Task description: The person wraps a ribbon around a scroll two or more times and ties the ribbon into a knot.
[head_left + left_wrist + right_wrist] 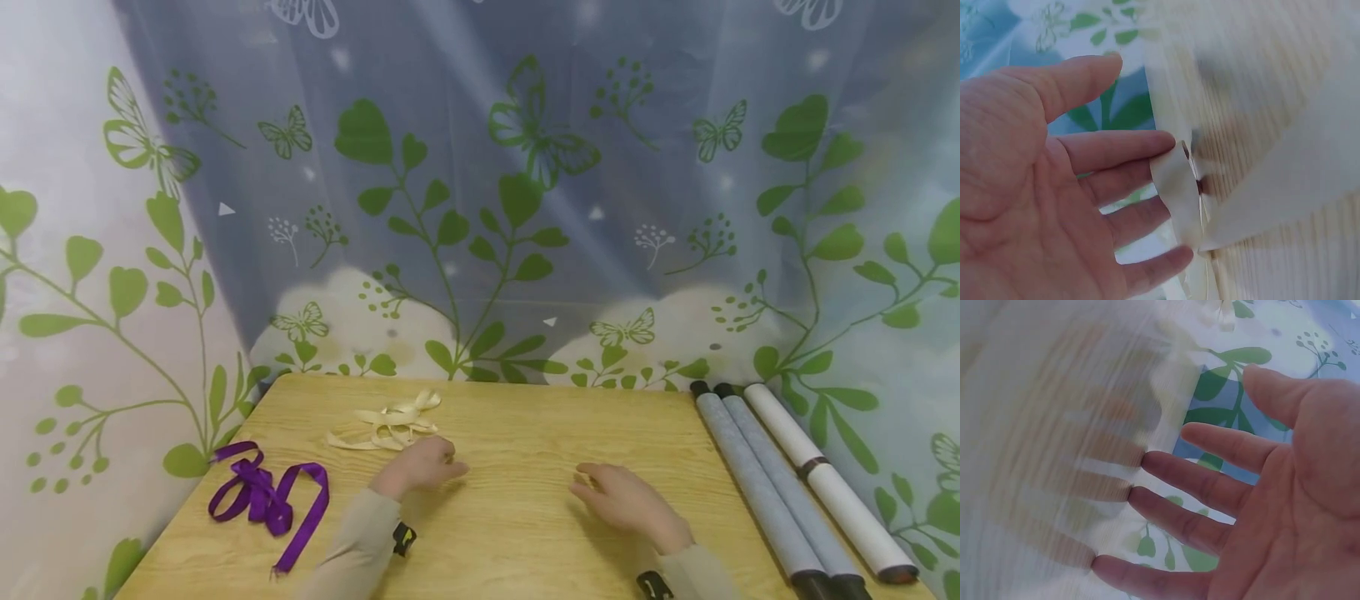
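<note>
A loosely heaped cream ribbon [397, 419] lies at the back left of the wooden table [517, 517]. Just in front of it is my left hand [422, 467]. In the left wrist view its fingers [1119, 150] are straight and spread, and the cream ribbon [1175, 197] covers some of the fingertips; no grip on it shows. My right hand [626, 504] holds nothing. Its straight fingers [1200, 478] touch the tabletop with their tips in the right wrist view. To the left of my left arm, a tangled purple ribbon [262, 500] rests on the table.
Two grey rolls [757, 492] and a white roll [855, 508] with a dark band lie side by side along the table's right edge. A curtain [465, 167] printed with leaves and butterflies hangs behind the table and along both sides.
</note>
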Motion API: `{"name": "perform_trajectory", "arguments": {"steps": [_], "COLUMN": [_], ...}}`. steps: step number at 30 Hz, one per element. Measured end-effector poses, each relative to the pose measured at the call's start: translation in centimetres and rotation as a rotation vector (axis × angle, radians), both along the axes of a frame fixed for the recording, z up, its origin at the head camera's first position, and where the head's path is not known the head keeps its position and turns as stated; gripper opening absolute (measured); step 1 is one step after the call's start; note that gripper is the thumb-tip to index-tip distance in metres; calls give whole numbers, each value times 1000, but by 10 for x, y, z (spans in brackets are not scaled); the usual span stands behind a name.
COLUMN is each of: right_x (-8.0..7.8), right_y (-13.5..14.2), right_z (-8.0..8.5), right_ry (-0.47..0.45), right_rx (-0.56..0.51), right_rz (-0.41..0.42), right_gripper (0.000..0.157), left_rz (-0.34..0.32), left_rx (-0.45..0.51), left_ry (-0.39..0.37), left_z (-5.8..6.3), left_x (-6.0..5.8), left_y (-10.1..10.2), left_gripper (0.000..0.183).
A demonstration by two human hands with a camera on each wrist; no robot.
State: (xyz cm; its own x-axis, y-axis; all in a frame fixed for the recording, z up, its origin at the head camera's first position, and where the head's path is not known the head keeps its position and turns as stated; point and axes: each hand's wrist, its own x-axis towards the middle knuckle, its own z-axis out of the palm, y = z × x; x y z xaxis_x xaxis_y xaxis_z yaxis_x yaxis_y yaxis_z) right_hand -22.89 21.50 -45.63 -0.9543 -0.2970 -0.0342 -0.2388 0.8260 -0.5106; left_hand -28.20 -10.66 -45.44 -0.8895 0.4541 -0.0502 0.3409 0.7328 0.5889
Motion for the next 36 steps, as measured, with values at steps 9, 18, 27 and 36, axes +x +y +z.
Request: {"name": "perform_trajectory", "arguments": {"steps": [9,18,27,36], "right_x": [-9,-20,-33,-43], "right_y": [-21,-40,-53,-62], "right_z": [1,0,-8,-10], "right_ry": [11,83,69,92], "right_rx": [-40,-92,-161,-216], "right_rz": [99,224,293,214], "right_gripper": [48,64,57,2], "left_rz": [-156,-218,-215,-233], "left_rx": [-5,12,88,203], "left_ry": [122,113,176,131], "left_z": [-2,-3,0,1], "left_x": [3,9,9,9], "left_y": [37,61,66,65], "left_gripper": [26,29,30,36]}}
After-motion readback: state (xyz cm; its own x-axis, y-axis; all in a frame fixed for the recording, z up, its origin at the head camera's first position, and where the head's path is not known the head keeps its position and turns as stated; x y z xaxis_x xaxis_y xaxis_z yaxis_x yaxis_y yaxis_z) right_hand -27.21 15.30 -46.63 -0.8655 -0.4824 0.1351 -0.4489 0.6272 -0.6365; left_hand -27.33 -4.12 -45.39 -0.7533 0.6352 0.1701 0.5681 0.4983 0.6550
